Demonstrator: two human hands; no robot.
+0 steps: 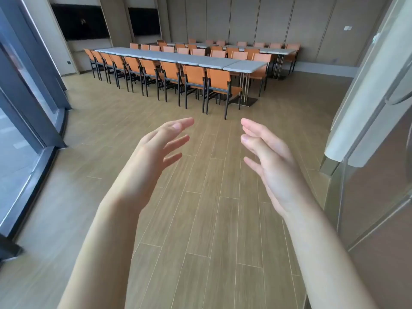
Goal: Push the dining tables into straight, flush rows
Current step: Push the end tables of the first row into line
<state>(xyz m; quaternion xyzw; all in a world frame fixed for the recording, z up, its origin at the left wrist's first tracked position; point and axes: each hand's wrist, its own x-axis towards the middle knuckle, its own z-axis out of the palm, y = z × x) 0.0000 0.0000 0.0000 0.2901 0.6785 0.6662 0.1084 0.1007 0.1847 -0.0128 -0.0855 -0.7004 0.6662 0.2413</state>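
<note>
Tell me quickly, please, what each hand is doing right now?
Left hand: open, fingers spread, holding nothing, above the wooden floor.
Right hand: open, fingers loosely curved, holding nothing, well short of the tables.

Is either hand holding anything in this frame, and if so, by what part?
Nothing is held. The left hand and right hand are both open and empty above the wooden floor, well short of the tables.

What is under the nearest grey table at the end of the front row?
Under the nearest grey table stand thin metal legs on a flat dark base plate. An orange chair covers the rest, so that floor is hidden.
</note>
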